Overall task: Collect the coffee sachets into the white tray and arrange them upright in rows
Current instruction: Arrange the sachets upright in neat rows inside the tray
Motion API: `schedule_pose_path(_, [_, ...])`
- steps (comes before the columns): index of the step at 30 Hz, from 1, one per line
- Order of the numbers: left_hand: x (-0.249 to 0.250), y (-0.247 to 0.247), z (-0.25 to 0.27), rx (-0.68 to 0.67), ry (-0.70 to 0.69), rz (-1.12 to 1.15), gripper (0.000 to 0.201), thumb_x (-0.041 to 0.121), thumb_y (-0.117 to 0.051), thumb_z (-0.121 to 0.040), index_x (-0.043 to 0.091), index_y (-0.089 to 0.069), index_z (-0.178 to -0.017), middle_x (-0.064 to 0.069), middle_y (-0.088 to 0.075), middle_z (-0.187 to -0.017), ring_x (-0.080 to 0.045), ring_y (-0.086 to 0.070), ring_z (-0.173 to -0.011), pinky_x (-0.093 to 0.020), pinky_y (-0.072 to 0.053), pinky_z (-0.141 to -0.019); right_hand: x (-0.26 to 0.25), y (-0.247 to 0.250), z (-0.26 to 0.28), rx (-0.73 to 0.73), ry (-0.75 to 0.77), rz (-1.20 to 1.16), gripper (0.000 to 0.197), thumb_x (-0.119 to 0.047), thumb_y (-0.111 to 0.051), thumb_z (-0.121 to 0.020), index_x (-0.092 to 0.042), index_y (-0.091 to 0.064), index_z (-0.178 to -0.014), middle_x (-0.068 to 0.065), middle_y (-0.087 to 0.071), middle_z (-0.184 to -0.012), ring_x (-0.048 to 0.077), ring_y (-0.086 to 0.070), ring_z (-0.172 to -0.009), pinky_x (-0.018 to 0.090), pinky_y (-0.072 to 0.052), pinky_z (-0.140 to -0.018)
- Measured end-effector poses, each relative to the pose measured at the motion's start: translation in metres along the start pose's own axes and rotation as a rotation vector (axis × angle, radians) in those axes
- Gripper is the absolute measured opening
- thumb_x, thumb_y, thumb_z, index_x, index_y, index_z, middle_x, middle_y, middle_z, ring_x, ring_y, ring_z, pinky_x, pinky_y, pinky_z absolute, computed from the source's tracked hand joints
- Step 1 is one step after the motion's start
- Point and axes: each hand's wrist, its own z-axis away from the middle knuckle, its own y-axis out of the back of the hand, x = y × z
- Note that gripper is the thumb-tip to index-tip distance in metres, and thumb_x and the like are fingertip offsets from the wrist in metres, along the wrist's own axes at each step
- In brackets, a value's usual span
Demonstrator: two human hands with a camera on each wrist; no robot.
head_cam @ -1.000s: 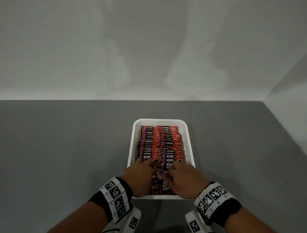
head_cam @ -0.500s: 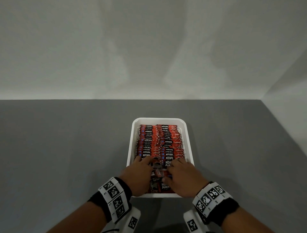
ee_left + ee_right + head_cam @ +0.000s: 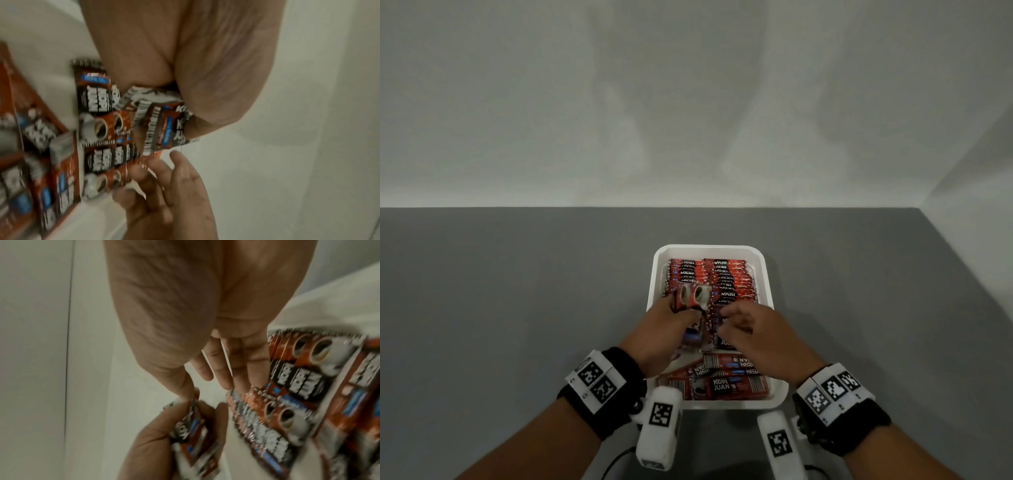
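The white tray [image 3: 767,274] holds two rows of upright red coffee sachets [image 3: 726,277] in its far part. A few more sachets [image 3: 726,385] lie flat at its near end. My left hand [image 3: 667,330] grips a small bundle of sachets [image 3: 693,296], lifted above the left row; the left wrist view shows the same bundle [image 3: 164,126] under the palm. My right hand [image 3: 751,329] hovers over the right row holding nothing. In the right wrist view its straight fingers [image 3: 222,369] touch the tops of the upright sachets [image 3: 287,410], with the thumb beside the held bundle [image 3: 193,431].
The tray sits on a grey table [image 3: 517,308] that stretches bare to the left, right and far side. A pale wall [image 3: 688,102] stands behind it and along the right edge.
Both hands were low over sachets in the tray's near part. The left hand has since lifted a bundle up over the left row, and the right hand has risen beside it.
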Motion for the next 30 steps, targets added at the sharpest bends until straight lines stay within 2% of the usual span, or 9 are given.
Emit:
schedule_pose_path(5, [-0.001, -0.011, -0.004, 0.084, -0.104, 0.123, 0.026, 0.000, -0.058, -0.099, 0.005, -0.069, -0.122, -0.018, -0.075, -0.113, -0.039, -0.072, -0.104, -0.051, -0.059, -0.090, -0.016, -0.005, -0.007, 0.066, -0.005, -0.209, 0.025, -0.015, -0.079, -0.086, -0.024, -0.068, -0.106, -0.001, -0.077, -0.085, 0.014, -0.075, -0.077, 0.032, -0.061, -0.076])
schedule_pose_path(8, [-0.001, -0.006, -0.007, 0.145, -0.071, 0.163, 0.025, 0.001, -0.063, -0.095, 0.001, -0.067, -0.120, -0.018, -0.076, -0.102, -0.037, -0.075, -0.091, -0.046, -0.063, -0.077, -0.015, 0.000, -0.010, 0.122, 0.002, -0.155, 0.022, -0.004, -0.076, -0.084, -0.022, -0.071, -0.095, 0.000, -0.075, -0.083, 0.016, -0.073, -0.079, 0.031, -0.060, -0.076])
schedule_pose_path(13, [0.003, -0.001, -0.011, 0.149, -0.102, 0.165, 0.028, 0.002, -0.066, -0.094, -0.001, -0.065, -0.121, -0.025, -0.072, -0.114, -0.047, -0.069, -0.106, -0.064, -0.055, -0.092, -0.015, 0.003, -0.014, 0.077, -0.008, -0.145, 0.021, -0.008, -0.074, -0.084, -0.025, -0.073, -0.097, -0.001, -0.074, -0.085, 0.016, -0.073, -0.082, 0.033, -0.061, -0.078])
schedule_pose_path(15, [0.005, -0.004, -0.010, 0.111, -0.134, 0.116, 0.023, 0.000, -0.065, -0.094, 0.001, -0.068, -0.117, -0.022, -0.074, -0.110, -0.041, -0.072, -0.100, -0.053, -0.060, -0.084, -0.019, 0.001, -0.014, 0.052, -0.001, -0.194, 0.026, -0.018, -0.077, -0.087, -0.026, -0.071, -0.111, -0.004, -0.075, -0.087, 0.010, -0.073, -0.082, 0.027, -0.058, -0.078])
schedule_pose_path(18, [0.008, -0.005, -0.008, 0.054, -0.170, 0.023, 0.019, -0.004, -0.064, -0.094, 0.001, -0.069, -0.112, -0.011, -0.076, -0.092, -0.016, -0.074, -0.072, -0.025, -0.057, -0.060, -0.023, 0.001, -0.016, 0.036, 0.036, -0.233, 0.032, -0.016, -0.074, -0.092, -0.024, -0.069, -0.122, -0.004, -0.074, -0.083, 0.007, -0.071, -0.080, 0.025, -0.056, -0.080])
schedule_pose_path(21, [0.008, -0.004, -0.009, 0.023, -0.144, 0.032, 0.028, 0.008, -0.072, -0.088, 0.003, -0.067, -0.115, -0.024, -0.073, -0.106, -0.041, -0.072, -0.095, -0.050, -0.060, -0.079, -0.024, 0.002, -0.017, 0.028, 0.025, -0.310, 0.021, -0.005, -0.068, -0.094, -0.021, -0.074, -0.105, -0.007, -0.070, -0.072, 0.006, -0.063, -0.065, 0.019, -0.051, -0.062])
schedule_pose_path(23, [0.006, -0.006, -0.007, -0.007, -0.108, 0.043, 0.035, 0.007, -0.073, -0.088, 0.002, -0.063, -0.121, -0.027, -0.070, -0.114, -0.049, -0.068, -0.106, -0.059, -0.054, -0.091, -0.024, 0.005, -0.018, 0.072, -0.032, -0.377, 0.016, 0.000, -0.063, -0.095, -0.013, -0.073, -0.097, -0.002, -0.069, -0.070, 0.014, -0.060, -0.061, 0.024, -0.050, -0.057])
schedule_pose_path(26, [0.004, -0.008, -0.007, -0.060, -0.105, -0.013, 0.033, -0.004, -0.068, -0.090, 0.002, -0.062, -0.122, -0.025, -0.071, -0.114, -0.044, -0.070, -0.106, -0.059, -0.055, -0.096, -0.029, 0.006, -0.018, 0.082, -0.082, -0.459, 0.009, -0.003, -0.065, -0.095, -0.008, -0.070, -0.100, 0.006, -0.069, -0.076, 0.014, -0.061, -0.058, 0.026, -0.050, -0.053])
schedule_pose_path(30, [0.008, -0.009, -0.011, -0.068, -0.141, -0.097, 0.048, 0.009, -0.080, -0.078, -0.005, -0.057, -0.118, -0.029, -0.069, -0.112, -0.047, -0.069, -0.103, -0.062, -0.056, -0.092, -0.030, 0.007, -0.018, 0.050, -0.066, -0.435, 0.021, -0.003, -0.072, -0.090, -0.011, -0.069, -0.108, 0.012, -0.074, -0.087, 0.014, -0.064, -0.062, 0.026, -0.051, -0.056])
